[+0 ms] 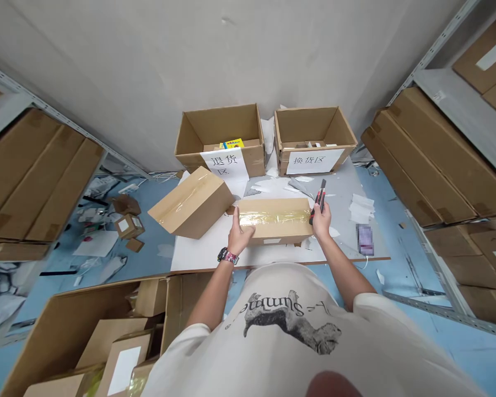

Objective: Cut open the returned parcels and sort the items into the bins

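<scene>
A closed cardboard box (275, 220) with yellowish tape along its top lies on the white table (206, 253). My left hand (240, 234) presses against the box's left end, fingers on its top. In my right hand (321, 219) is a black and red utility knife (319, 197), gripped with its blade end pointing away from me, beside the box's right end. To the left, a second taped cardboard box (191, 202) sits tilted, apart from both hands.
Two open cardboard boxes (219, 135) (314, 129) with Chinese paper signs stand at the table's far edge. White paper scraps (361, 208) and a blurred rectangular item (365, 240) lie to the right. Stacked cartons on shelves flank both sides, and another carton is below left.
</scene>
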A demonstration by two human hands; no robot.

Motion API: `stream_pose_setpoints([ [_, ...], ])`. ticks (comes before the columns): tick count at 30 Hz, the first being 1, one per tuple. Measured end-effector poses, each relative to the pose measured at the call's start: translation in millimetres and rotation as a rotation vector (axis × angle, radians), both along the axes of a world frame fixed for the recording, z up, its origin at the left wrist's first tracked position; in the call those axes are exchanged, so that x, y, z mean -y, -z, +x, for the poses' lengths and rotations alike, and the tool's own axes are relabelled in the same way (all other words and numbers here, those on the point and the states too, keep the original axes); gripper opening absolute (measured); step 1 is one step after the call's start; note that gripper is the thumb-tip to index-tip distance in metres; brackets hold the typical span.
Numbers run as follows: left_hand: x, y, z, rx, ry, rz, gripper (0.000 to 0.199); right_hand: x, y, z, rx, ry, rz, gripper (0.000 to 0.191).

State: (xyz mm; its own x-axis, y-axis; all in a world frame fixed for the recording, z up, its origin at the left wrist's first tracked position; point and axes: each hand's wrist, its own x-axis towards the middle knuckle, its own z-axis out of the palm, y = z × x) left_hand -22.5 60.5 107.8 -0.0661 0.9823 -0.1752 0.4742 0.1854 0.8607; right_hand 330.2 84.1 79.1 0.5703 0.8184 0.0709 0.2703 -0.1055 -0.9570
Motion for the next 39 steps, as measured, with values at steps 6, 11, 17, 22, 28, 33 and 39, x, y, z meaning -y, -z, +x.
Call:
stream_pose_setpoints([
  [6,-11,34.3,-18,0.307,-0.041,0.055,0.125,-9,-53.2,-35,0.602,-0.58,-0.031,0.06],
  [11,0,56.3,-15,0.356,-0.149,0.0,0.118,-23,-111.9,-76,0.902,-1.172,-0.142,0.059],
  [17,10,54.7,-6,0.339,-0.206,-0.007,0.077,-48,-156.6,-109,1.193,-1.407,-0.186,0.064],
  [22,15,54.8,-2,0.341,-0.243,-0.038,0.069,-56,-162.9,-121,1.373,-1.448,-0.179,0.07],
  [28,18,51.9,3,0.279,-0.305,-0.05,0.063,-51,-157.4,-129,1.354,-1.466,-0.134,0.064],
  [33,23,52.4,7,0.215,-0.331,-0.039,0.059,-44,-149.4,-110,1.418,-1.498,-0.196,0.057],
  [39,24,58.5,20,0.174,-0.439,0.011,0.06,-35,-135.8,-63,1.443,-1.433,-0.259,0.055],
])
